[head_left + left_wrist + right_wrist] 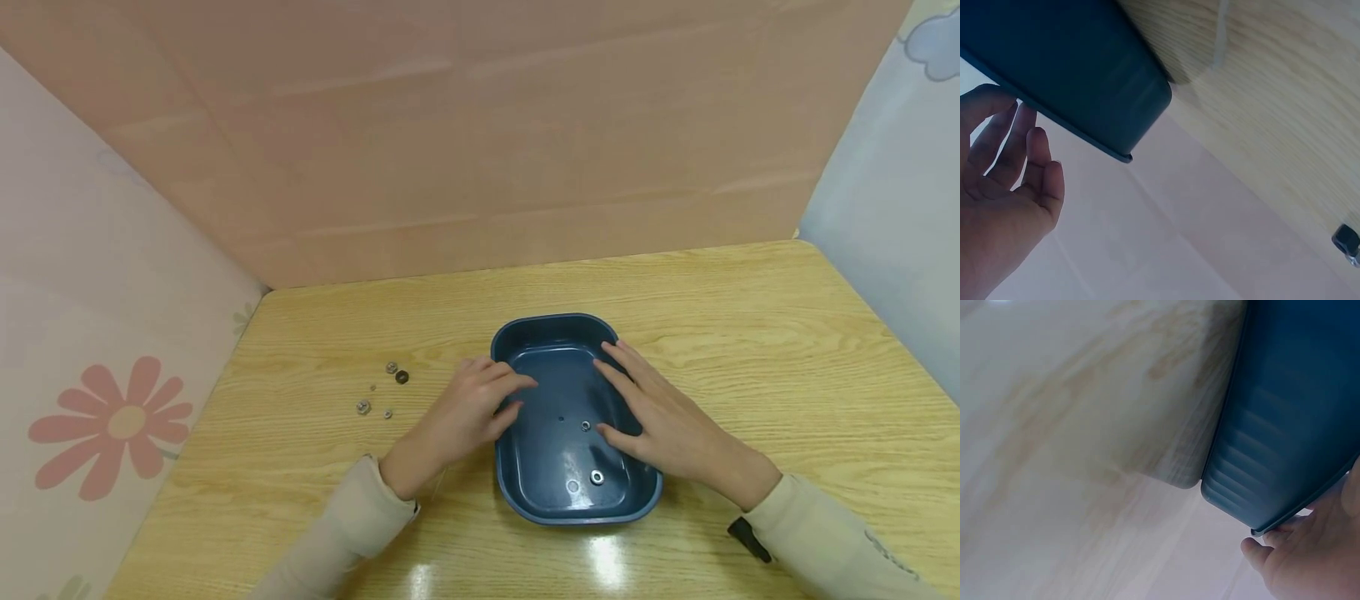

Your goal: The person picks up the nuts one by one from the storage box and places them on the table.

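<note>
A dark blue plastic basin (558, 387) stands on the table between both hands. My left hand (476, 404) reaches over its left rim, thumb and index finger apart with nothing between them. In the left wrist view, the fingers of the left hand (1013, 169) bend loosely beside the basin's rim (1079, 132). Across the right rim lies my right hand (667, 417), its fingers spread and pointing inward over the basin. Inside, a silver nut (597, 477) lies near the front, with a smaller nut (586, 426) behind it, close to the right thumb. A tiny dark piece (561, 418) sits mid-floor.
Left of the basin, several small pieces lie on the wooden table (712, 317): a black nut (402, 377), silver nuts (363, 407) and smaller bits (387, 413). A pinkish covering (480, 142) rises behind the table, and pale patterned panels (127, 275) flank the sides.
</note>
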### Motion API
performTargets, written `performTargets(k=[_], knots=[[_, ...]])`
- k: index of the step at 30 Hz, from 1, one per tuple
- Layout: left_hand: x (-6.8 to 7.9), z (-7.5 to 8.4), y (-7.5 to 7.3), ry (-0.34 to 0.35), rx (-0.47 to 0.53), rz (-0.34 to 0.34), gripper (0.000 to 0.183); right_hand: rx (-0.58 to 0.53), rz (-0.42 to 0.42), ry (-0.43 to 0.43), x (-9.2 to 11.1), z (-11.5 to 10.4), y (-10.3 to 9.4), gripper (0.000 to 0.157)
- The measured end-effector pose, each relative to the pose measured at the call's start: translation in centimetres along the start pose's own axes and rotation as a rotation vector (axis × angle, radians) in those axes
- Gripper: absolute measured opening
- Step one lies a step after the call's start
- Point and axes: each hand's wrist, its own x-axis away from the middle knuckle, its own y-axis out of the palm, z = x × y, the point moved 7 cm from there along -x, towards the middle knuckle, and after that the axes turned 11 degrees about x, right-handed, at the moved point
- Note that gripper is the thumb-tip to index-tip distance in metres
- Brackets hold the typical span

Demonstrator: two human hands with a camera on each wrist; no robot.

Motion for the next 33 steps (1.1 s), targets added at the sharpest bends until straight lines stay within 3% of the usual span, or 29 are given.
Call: performTargets(k=[18, 33], knots=[[-0.7, 0.4, 1.4, 0.039, 0.061, -0.038, 0.024, -0.002, -0.012, 0.008, 0.1, 0.2, 0.1, 0.076], [-1.4, 0.7, 2.6, 0.075, 0.03, -0.06, 0.023, -0.008, -0.016, 0.003, 0.1, 0.1, 0.1, 0.076]])
